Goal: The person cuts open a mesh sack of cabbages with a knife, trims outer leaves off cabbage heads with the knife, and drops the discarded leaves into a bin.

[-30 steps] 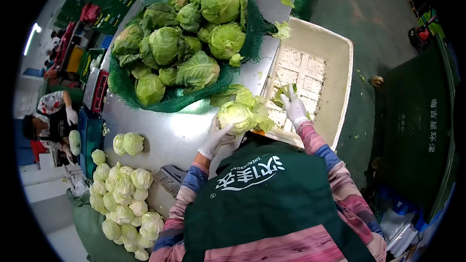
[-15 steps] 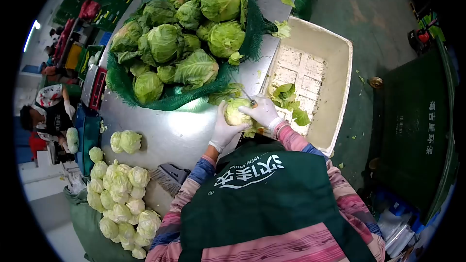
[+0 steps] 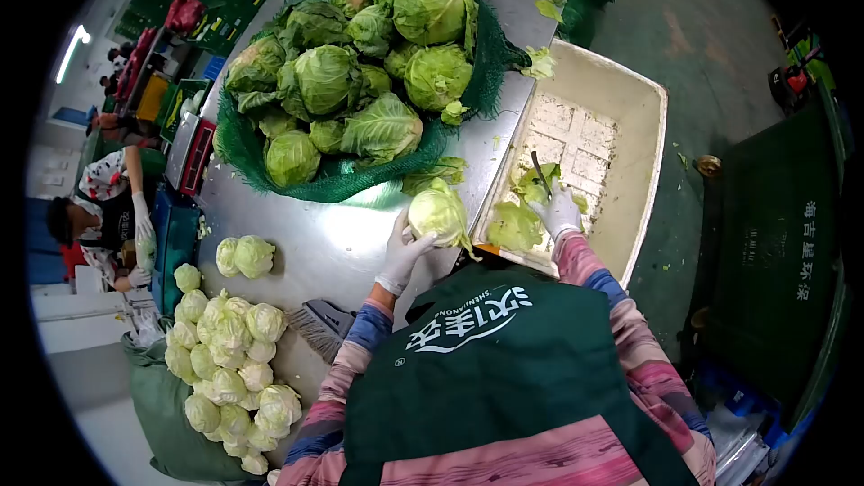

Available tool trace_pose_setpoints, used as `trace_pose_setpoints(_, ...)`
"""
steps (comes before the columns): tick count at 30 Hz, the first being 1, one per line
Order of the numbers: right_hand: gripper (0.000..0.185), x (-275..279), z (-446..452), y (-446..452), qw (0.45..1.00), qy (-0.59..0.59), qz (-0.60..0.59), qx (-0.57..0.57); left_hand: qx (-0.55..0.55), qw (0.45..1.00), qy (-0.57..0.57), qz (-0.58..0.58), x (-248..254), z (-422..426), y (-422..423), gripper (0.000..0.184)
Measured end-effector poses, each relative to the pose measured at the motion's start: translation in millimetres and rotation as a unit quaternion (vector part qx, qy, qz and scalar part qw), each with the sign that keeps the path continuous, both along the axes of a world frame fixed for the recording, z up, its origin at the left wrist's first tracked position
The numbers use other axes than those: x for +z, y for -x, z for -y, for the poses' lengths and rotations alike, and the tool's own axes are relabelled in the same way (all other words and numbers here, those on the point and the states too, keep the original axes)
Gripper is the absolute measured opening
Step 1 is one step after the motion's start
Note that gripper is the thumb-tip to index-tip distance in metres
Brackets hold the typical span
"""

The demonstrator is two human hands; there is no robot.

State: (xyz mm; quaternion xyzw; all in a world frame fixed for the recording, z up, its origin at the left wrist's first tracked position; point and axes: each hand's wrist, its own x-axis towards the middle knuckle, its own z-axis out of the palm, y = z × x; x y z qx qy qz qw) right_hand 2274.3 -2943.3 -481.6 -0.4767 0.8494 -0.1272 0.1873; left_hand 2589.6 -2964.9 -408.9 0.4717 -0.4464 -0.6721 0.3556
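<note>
My gloved left hand [image 3: 401,254] is wrapped around the side of a pale green cabbage [image 3: 436,212] at the near edge of the metal table. One loose leaf hangs from that cabbage's right side. Over the white bin [image 3: 650,171] is my gloved right hand [image 3: 560,213], closed on a knife [image 3: 540,171] with its dark, thin blade pointing up and away. Cut cabbage leaves [image 3: 515,227] lie in the bin just under and beside this hand. A green mesh sack [image 3: 351,187] full of untrimmed cabbages [image 3: 326,81] spreads open across the table's far side.
Trimmed cabbages [image 3: 229,333] are heaped at the lower left, and two more [image 3: 254,256] sit on the metal table [image 3: 306,234]. A brush [image 3: 317,328] lies nearby. At the left a co-worker [image 3: 112,216] handles a vegetable. A large green bin [image 3: 765,243] stands right.
My right hand has moved right, off the cabbage and over the white bin, with the knife. More leaves now lie there. My left hand keeps the cabbage, and the view has shifted slightly.
</note>
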Motion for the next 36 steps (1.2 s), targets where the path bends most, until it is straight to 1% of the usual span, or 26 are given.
trace_pose_setpoints(1, 0.068, 23, 2, -6, 1.000, -0.001, 0.001, -0.002, 0.038, 0.997, -0.062, -0.015, 6, -2, 1, 0.082)
trace_pose_setpoints(3, 0.073, 67, 9, -27, 0.981, 0.094, 0.139, 0.095, 0.056, 0.997, -0.059, -0.001, 4, 3, 7, 0.079)
trace_pose_setpoints(5, 0.083, 67, 13, -59, 0.926, 0.041, 0.350, 0.136, 0.055, 0.997, -0.058, 0.001, 11, 5, 19, 0.076)
trace_pose_setpoints(6, 0.082, 61, 15, -80, 0.918, 0.064, 0.351, 0.172, 0.052, 0.997, -0.059, 0.000, 2, 7, 18, 0.076)
trace_pose_setpoints(8, 0.080, 56, 18, -95, 0.908, 0.089, 0.352, 0.208, -0.010, 0.978, 0.114, 0.172, -22, 13, 10, 0.073)
trace_pose_setpoints(9, 0.071, 56, 20, -97, 0.910, 0.074, 0.361, 0.188, -0.011, 0.978, 0.115, 0.174, -19, 13, 10, 0.073)
trace_pose_setpoints(10, 0.063, 57, 23, -99, 0.912, 0.059, 0.370, 0.168, 0.035, 0.991, 0.061, 0.116, -12, 12, 10, 0.070)
trace_pose_setpoints(11, 0.063, 58, 25, -98, 0.911, 0.060, 0.372, 0.167, 0.056, 0.994, 0.034, 0.088, -11, 12, 7, 0.068)
trace_pose_setpoints(12, 0.053, 63, 28, -95, 0.889, 0.028, 0.437, 0.134, 0.079, 0.995, 0.007, 0.058, -11, 12, 3, 0.067)
trace_pose_setpoints(13, 0.044, 65, 30, -93, 0.861, -0.004, 0.499, 0.099, 0.084, 0.994, 0.028, 0.059, -15, 17, -3, 0.064)
trace_pose_setpoints(14, 0.033, 49, 31, -98, 0.851, 0.021, 0.514, 0.107, 0.088, 0.994, 0.038, 0.059, -19, 18, -6, 0.063)
trace_pose_setpoints(17, 0.040, 74, 30, -118, 0.870, 0.023, 0.484, 0.093, 0.095, 0.993, 0.025, 0.065, -18, 20, -3, 0.062)
trace_pose_setpoints(18, 0.049, 74, 33, -121, 0.905, 0.022, 0.408, 0.116, 0.097, 0.993, 0.017, 0.068, -19, 21, -1, 0.062)
trace_pose_setpoints(19, 0.049, 75, 32, -125, 0.905, 0.020, 0.409, 0.118, 0.092, 0.985, 0.073, 0.124, -21, 22, 5, 0.060)
trace_pose_setpoints(20, 0.053, 76, 31, -127, 0.929, 0.042, 0.340, 0.139, 0.085, 0.972, 0.128, 0.178, -22, 22, 8, 0.058)
trace_pose_setpoints(21, 0.058, 77, 30, -128, 0.948, 0.065, 0.268, 0.158, 0.085, 0.972, 0.128, 0.178, -21, 23, 9, 0.058)
trace_pose_setpoints(23, 0.053, 63, 33, -127, 0.946, 0.083, 0.271, 0.156, 0.074, 0.984, 0.102, 0.124, -18, 25, 10, 0.060)
trace_pose_setpoints(24, 0.049, 61, 35, -121, 0.930, 0.094, 0.322, 0.149, 0.074, 0.984, 0.101, 0.124, -8, 25, 9, 0.060)
trace_pose_setpoints(26, 0.039, 32, 36, -105, 0.897, 0.106, 0.405, 0.143, 0.105, 0.990, -0.089, 0.035, 18, 28, 3, 0.060)
trace_pose_setpoints(27, 0.040, 51, 36, -90, 0.930, 0.058, 0.329, 0.156, 0.105, 0.990, -0.089, 0.035, 17, 29, -5, 0.060)
trace_pose_setpoints(28, 0.036, 41, 35, -79, 0.919, 0.080, 0.364, 0.130, 0.100, 0.986, -0.121, -0.048, 12, 28, -15, 0.058)
trace_pose_setpoints(30, 0.038, 40, 31, -47, 0.972, 0.029, 0.229, 0.044, 0.084, 0.949, -0.204, -0.226, -12, 29, -33, 0.058)
trace_pose_setpoints(31, 0.048, 62, 32, -32, 0.970, -0.039, 0.241, -0.010, 0.083, 0.949, -0.203, -0.225, -11, 27, -35, 0.058)
trace_pose_setpoints(33, 0.061, 56, 27, -19, 0.993, 0.043, 0.081, 0.079, 0.050, 0.893, -0.246, -0.372, -2, 20, -31, 0.060)
trace_pose_setpoints(35, 0.062, 88, 34, -37, 0.976, 0.083, 0.159, 0.126, 0.050, 0.882, -0.253, -0.395, 5, 13, -14, 0.060)
trace_pose_setpoints(36, 0.063, 105, 36, -49, 0.944, 0.108, 0.265, 0.163, 0.016, 0.949, -0.138, -0.284, 8, 10, -3, 0.062)
